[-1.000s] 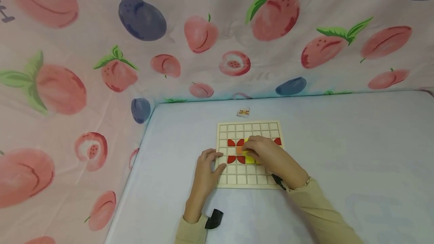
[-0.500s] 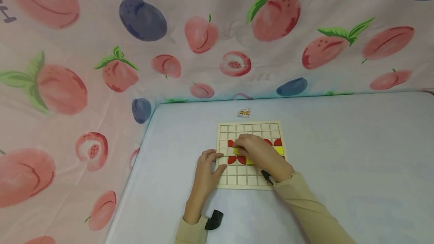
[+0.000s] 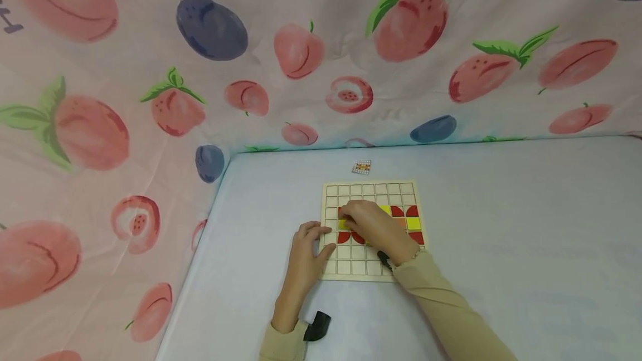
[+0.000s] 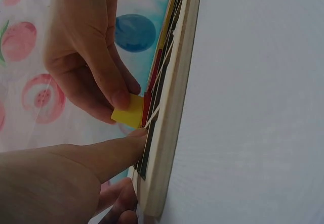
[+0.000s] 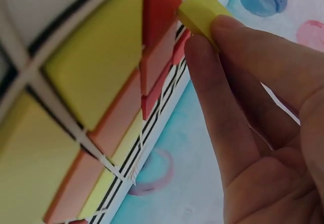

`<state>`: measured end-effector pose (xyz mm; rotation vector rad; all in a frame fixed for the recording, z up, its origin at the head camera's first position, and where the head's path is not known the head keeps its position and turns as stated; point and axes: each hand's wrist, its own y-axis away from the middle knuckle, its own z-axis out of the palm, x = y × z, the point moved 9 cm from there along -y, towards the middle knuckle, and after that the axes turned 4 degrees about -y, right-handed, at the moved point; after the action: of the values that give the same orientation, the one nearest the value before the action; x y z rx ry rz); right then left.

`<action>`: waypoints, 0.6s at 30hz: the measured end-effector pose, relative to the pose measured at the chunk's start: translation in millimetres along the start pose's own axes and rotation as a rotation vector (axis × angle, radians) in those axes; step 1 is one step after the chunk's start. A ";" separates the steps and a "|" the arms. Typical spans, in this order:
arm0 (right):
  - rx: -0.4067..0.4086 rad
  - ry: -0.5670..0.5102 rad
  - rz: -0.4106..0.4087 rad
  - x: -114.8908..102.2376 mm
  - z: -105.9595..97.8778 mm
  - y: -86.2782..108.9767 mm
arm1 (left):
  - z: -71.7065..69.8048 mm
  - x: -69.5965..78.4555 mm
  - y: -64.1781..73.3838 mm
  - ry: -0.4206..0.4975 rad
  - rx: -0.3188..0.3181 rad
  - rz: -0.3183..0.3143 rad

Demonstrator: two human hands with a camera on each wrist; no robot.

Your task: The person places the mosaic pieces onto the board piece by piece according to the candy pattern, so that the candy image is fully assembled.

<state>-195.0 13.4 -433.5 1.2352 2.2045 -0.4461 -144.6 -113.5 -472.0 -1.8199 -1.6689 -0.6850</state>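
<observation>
My right hand (image 3: 376, 230) pinches a small yellow square tile (image 5: 205, 12) between thumb and fingers. In the head view it reaches over the left part of a pale gridded board (image 3: 351, 266), its tile close over the grid. The left wrist view shows that tile tilted beside a red piece. At the board's left edge rests my left hand (image 3: 303, 249), thumb and forefinger touching the rim, fingers spread. Red rounded tiles (image 3: 343, 237), yellow tiles (image 3: 413, 223) and an orange tile (image 3: 399, 222) lie in the middle rows; the right hand hides part of them.
A small card (image 3: 361, 167) printed with a coloured grid pattern lies behind the board. The table has a white cover (image 3: 526, 227). A fruit-printed cloth (image 3: 346, 43) hangs at the back and left. Black wrist mounts (image 3: 317, 326) stick out at the cuffs.
My right hand has moved left across the board with the yellow tile, uncovering tiles on the right side. My left hand stays at the board's left edge.
</observation>
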 end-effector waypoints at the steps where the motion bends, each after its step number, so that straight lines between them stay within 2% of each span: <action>1: -0.003 0.003 -0.001 -0.1 0.8 -0.8 | 0.0 0.0 -0.1 -0.002 0.000 0.003; 9: -0.020 0.023 -0.012 -0.4 3.9 -7.4 | 0.6 -2.3 0.0 -0.009 -0.002 -0.002; 18: -0.030 0.097 -0.008 0.6 7.0 -11.5 | 0.7 -2.7 -0.7 -0.002 -0.001 -0.007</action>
<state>-202.9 4.2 -439.3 1.2567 2.2893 -0.3624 -145.5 -114.8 -474.4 -1.8168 -1.6771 -0.6879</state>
